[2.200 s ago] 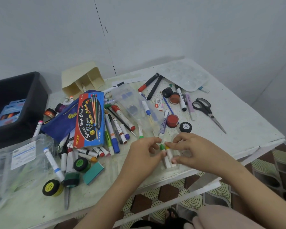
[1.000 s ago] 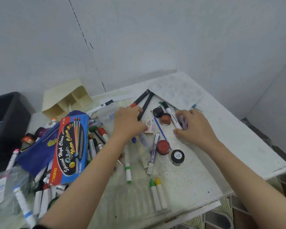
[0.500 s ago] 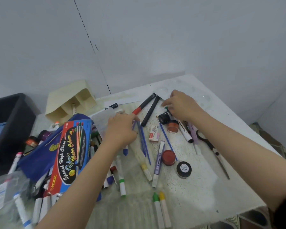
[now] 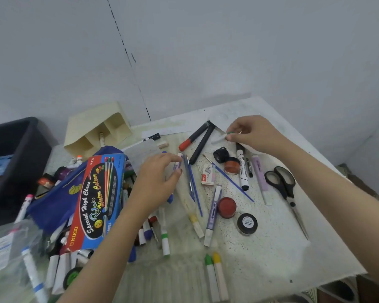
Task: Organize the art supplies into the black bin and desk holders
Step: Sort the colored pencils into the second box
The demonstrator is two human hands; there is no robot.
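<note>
The table [image 4: 271,259] is strewn with markers, paint tubes and paint pots. My right hand [image 4: 253,133] pinches a small white stick with a green tip [image 4: 222,138] at the table's far side. My left hand [image 4: 155,182] is curled over the middle of the pile, and its fingertips pinch a white and purple marker [image 4: 178,166]. The black bin [image 4: 11,162] stands at the far left. A cream desk holder [image 4: 96,133] lies tipped on its side behind the pile.
A red and blue watercolour box [image 4: 96,202] lies on a blue pouch [image 4: 53,200]. Black scissors [image 4: 282,184], a black marker [image 4: 242,169], a red paint pot [image 4: 227,207], a black pot [image 4: 247,223] and two crayons [image 4: 214,276] lie about. The table's right edge drops off.
My right hand has lifted slightly at the far side with the green-tipped stick between its fingers. My left hand shifted a little to the right and took hold of the purple marker.
</note>
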